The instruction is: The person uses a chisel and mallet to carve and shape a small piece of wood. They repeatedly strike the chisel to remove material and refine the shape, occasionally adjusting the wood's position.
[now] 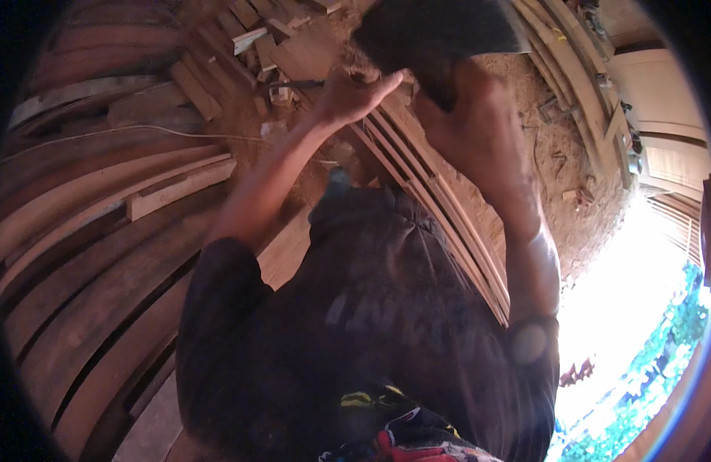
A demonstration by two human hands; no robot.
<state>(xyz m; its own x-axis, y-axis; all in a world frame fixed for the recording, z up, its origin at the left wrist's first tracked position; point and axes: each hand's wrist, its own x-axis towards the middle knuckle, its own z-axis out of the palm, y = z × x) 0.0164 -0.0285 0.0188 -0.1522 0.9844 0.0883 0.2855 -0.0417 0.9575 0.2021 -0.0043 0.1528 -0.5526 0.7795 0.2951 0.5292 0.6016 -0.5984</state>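
Observation:
My right hand (482, 127) is raised and blurred, its fingers wrapped round the dark lower part of a broad black object (440, 35) with a straight edge. The top of the picture cuts that object off, so its kind does not show. My left hand (354, 98) is just left of it, with the fingers curled and the thumb pointing right. A thin dark rod (303, 82) sticks out on its left side; whether the hand grips it is unclear. Several long narrow wood strips (440, 204) run from between my hands down to the right, past my body.
Stacked planks (101, 192) fill the left side, with a pale cord (186, 135) across them. Wood offcuts (267, 50) lie far ahead on sawdust-covered ground (552, 165). Long boards (579, 85) lean at the right. Bright daylight (617, 308) comes in at the lower right.

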